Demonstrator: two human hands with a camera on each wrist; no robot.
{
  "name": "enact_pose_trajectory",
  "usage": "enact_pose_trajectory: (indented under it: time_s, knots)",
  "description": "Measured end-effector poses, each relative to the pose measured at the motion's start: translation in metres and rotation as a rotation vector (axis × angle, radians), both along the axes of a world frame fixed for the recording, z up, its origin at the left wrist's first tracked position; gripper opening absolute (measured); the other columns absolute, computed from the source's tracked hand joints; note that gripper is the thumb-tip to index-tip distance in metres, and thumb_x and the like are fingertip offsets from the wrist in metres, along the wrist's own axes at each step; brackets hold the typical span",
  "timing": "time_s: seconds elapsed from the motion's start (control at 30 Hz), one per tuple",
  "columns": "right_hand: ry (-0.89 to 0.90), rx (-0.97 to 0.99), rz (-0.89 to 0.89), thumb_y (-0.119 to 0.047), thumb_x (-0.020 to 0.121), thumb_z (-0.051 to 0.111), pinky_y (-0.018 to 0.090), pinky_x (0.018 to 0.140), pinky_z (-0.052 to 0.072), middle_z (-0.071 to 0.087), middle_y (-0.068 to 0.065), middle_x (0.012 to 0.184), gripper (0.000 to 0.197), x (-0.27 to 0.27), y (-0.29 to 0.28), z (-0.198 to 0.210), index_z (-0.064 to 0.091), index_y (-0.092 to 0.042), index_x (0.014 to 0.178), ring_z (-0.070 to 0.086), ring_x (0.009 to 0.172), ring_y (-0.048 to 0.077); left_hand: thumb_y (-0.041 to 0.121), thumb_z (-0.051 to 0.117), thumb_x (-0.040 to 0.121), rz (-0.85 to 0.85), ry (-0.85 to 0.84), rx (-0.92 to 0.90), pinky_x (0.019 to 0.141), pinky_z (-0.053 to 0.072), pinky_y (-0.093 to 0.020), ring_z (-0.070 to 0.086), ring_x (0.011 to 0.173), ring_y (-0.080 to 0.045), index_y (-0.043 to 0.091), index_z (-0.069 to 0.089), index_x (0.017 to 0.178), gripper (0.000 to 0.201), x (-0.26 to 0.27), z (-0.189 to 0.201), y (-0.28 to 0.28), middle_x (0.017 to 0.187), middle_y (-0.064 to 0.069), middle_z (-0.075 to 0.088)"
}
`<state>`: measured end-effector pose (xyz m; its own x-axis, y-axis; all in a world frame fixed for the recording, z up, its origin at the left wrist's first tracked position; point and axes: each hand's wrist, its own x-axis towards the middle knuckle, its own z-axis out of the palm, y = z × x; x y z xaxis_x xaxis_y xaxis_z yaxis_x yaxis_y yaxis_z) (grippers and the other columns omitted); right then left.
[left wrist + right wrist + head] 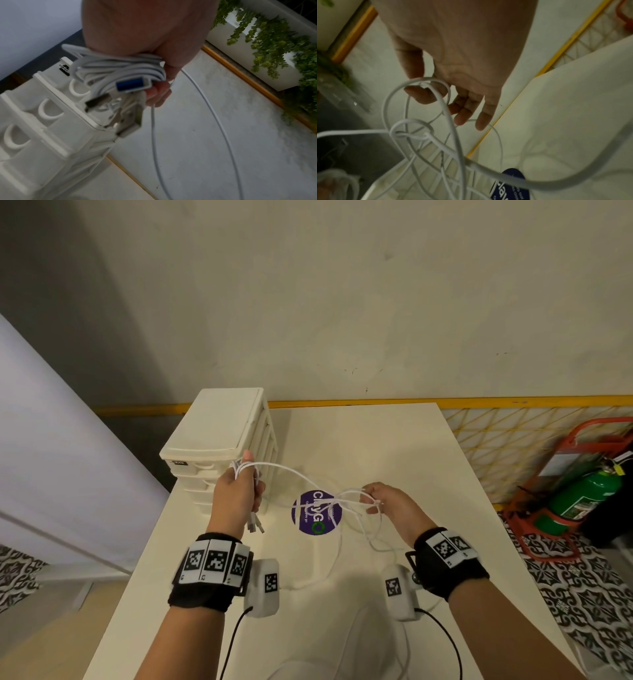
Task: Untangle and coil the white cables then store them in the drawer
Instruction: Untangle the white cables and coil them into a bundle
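- Left hand: grip closed around a wound bundle of thin white cables, held up just in front of the cream plastic drawer tower; several turns wrap the fingers.
- Metal USB plugs and one blue-cored plug hang out of the bundle below the left hand, close to the drawer tower's front.
- Right hand: grip pinching a loop of the white cables between thumb and forefinger, the other fingers loosely extended; it is held to the right of the drawer tower, apart from it.
- One strand arcs from the left hand's bundle across to a tangled knot just beside the right hand's fingertips.
- Slack loops drop from the knot onto the white desk, in front and to the right of the drawer tower.
- Round purple sticker with white lettering lies flat on the desk, near the base of the drawer tower on its right; the knot hangs over it.
- Drawer tower stands at the desk's far left corner, its stacked drawers with curved handles all pushed in.
- Green fire extinguisher in a red stand sits on the patterned floor, well to the right of the drawer tower, beyond the desk edge.
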<state>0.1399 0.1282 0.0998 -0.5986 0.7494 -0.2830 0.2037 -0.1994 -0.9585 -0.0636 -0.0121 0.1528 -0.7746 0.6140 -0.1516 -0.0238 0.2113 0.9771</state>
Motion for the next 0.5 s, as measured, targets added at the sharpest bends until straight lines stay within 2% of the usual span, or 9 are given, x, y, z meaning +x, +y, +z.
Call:
enact_pose_trajectory:
  time_s: [0.07,0.1,0.23,0.3,0.4,0.43,0.5]
  knots:
    - [0.039,0.114,-0.056,-0.031,0.074,0.066,0.031,0.079,0.042,0.054,0.003,0.081,0.023,0.008,-0.001,-0.003,0.057,-0.01,0.072,0.051,0.08,0.016,0.048,0.037,0.098,0.019,0.009,-0.009,0.041,0.036,-0.02,0.04,0.045,-0.012,0.011,0.052,0.08,0.044,-0.003,0.0,-0.005,0.059,-0.003,0.049]
    - [0.019,0.191,-0.09,-0.029,0.078,0.069,0.03,0.08,0.041,0.055,0.003,0.08,0.024,0.012,-0.001,-0.005,0.057,-0.01,0.07,0.052,0.077,0.015,0.049,0.037,0.098,0.027,0.016,-0.011,0.041,0.036,-0.02,0.04,0.045,-0.012,0.011,0.052,0.079,0.044,-0.004,0.0,-0.008,0.059,-0.003,0.048]
    - [-0.058,0.297,-0.362,-0.029,0.085,0.064,0.034,0.077,0.047,0.064,0.008,0.077,0.027,0.016,0.01,-0.015,0.062,-0.011,0.065,0.058,0.073,0.018,0.049,0.034,0.098,0.069,0.021,0.013,0.044,0.036,-0.023,0.04,0.044,-0.011,0.011,0.053,0.077,0.047,-0.009,0.0,-0.017,0.058,-0.002,0.049]
    - [-0.028,0.183,-0.584,-0.028,0.09,0.057,0.033,0.069,0.05,0.061,0.009,0.072,0.028,0.023,0.017,-0.021,0.06,-0.011,0.069,0.058,0.066,0.02,0.051,0.035,0.098,0.117,-0.016,0.046,0.046,0.036,-0.025,0.041,0.044,-0.012,0.013,0.054,0.073,0.049,-0.014,0.002,-0.021,0.058,-0.002,0.051]
    - [0.113,-0.111,-0.85,-0.023,0.096,0.046,0.023,0.048,0.052,0.055,0.005,0.072,0.027,0.04,0.027,-0.03,0.053,-0.011,0.073,0.055,0.055,0.02,0.053,0.037,0.097,0.192,-0.062,0.083,0.048,0.038,-0.026,0.043,0.049,-0.014,0.015,0.055,0.074,0.048,-0.025,0.006,-0.03,0.061,-0.002,0.053]
    - [0.146,-0.188,-0.907,-0.02,0.097,0.043,0.023,0.045,0.051,0.054,0.005,0.072,0.024,0.044,0.029,-0.031,0.052,-0.01,0.077,0.055,0.053,0.02,0.053,0.037,0.097,0.213,-0.067,0.085,0.049,0.039,-0.026,0.043,0.05,-0.014,0.015,0.055,0.075,0.047,-0.028,0.007,-0.032,0.063,-0.003,0.053]
    - [0.207,-0.299,-0.989,-0.011,0.098,0.038,0.03,0.049,0.05,0.053,0.008,0.072,0.015,0.051,0.032,-0.032,0.05,-0.007,0.091,0.054,0.053,0.023,0.054,0.036,0.096,0.253,-0.07,0.089,0.051,0.039,-0.026,0.044,0.052,-0.014,0.015,0.055,0.078,0.047,-0.033,0.008,-0.036,0.065,-0.003,0.053]
